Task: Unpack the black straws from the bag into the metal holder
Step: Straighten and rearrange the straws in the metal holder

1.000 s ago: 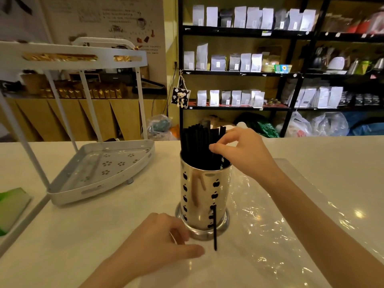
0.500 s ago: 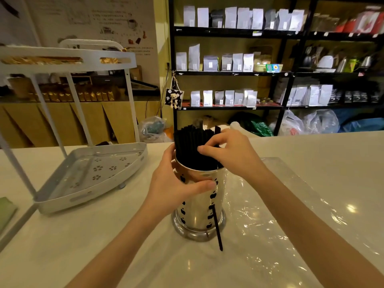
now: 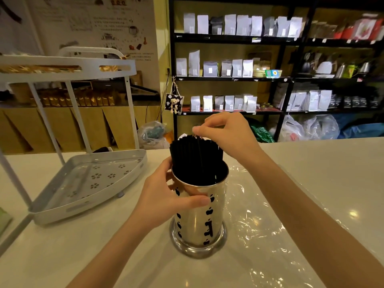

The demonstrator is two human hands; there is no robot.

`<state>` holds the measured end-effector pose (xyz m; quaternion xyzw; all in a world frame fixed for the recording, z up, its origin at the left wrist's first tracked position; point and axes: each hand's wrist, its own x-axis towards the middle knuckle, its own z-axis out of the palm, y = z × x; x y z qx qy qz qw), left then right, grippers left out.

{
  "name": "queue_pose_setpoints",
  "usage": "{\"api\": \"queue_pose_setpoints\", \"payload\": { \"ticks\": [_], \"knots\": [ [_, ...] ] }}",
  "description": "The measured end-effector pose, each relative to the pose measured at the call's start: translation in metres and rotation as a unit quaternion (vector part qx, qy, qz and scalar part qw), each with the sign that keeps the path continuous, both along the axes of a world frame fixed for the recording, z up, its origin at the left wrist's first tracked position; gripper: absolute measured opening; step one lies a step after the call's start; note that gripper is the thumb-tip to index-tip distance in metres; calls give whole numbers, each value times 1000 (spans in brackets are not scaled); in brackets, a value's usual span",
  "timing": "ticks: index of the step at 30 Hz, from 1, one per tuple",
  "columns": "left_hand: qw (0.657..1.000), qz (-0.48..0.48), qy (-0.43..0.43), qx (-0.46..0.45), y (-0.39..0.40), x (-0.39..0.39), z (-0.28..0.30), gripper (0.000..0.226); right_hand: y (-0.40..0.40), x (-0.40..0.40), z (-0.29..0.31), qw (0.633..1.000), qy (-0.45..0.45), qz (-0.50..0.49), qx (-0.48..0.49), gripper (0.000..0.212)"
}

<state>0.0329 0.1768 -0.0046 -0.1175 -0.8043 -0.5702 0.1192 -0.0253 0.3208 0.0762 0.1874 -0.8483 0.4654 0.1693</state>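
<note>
The shiny metal holder (image 3: 199, 217) with black apple-shaped cutouts stands on the white counter. A bundle of black straws (image 3: 187, 161) stands upright in it, leaning to the far left side. My left hand (image 3: 164, 196) is wrapped around the holder's upper left wall, thumb across the front. My right hand (image 3: 226, 132) hovers above the rim and pinches the top end of a single black straw (image 3: 200, 154), which hangs down into the holder. The clear plastic bag (image 3: 261, 225) lies flat and crinkled under and to the right of the holder.
A white two-tier corner rack (image 3: 87, 181) with a perforated lower tray stands to the left on the counter. Something green (image 3: 5, 219) shows at the left edge. Dark shelves with pouches (image 3: 228, 67) fill the background behind the counter.
My left hand came up from the counter and took hold of the holder. My right hand rose with one straw pinched. The straw that stuck out onto the counter at the holder's foot is gone from there.
</note>
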Motion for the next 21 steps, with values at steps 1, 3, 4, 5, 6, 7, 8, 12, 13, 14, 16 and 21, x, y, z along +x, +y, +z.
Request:
{"api": "queue_pose_setpoints", "payload": {
  "ticks": [1,3,4,5,6,7,8,12,13,14,16,21],
  "knots": [
    [1000,-6,-1,-1,-2,1,1,97,-1,-2,3,1000,-2,0,-19,18],
    [1000,-23,-2,-10,-5,0,1,93,-4,-7,10,998,-3,6,-65,16],
    [999,-32,-2,-15,-8,-1,1,92,-5,-9,14,996,2,11,-91,13],
    [999,-41,-3,-21,-11,-1,0,91,-6,-11,19,993,12,10,-116,12],
    [998,-49,-6,-29,-13,-2,1,93,-5,-12,24,990,26,2,-138,14],
    [998,-59,-10,-37,-17,-3,2,96,-4,-12,30,985,43,-7,-165,17],
    [996,-72,-15,-42,-20,-4,3,99,-3,-11,35,979,55,-10,-197,19],
    [990,-126,-44,-55,-31,-6,6,103,8,-8,39,953,63,7,-298,22],
    [987,-139,-52,-65,-33,-5,8,106,11,-8,36,946,55,9,-320,22],
    [984,-150,-57,-73,-34,-4,10,110,14,-8,33,937,41,11,-345,22],
    [988,-139,-54,-45,-36,0,20,111,20,-8,28,914,5,17,-405,20],
    [979,69,189,12,-33,25,56,47,29,-3,15,850,-76,45,-519,20]
  ]
}}
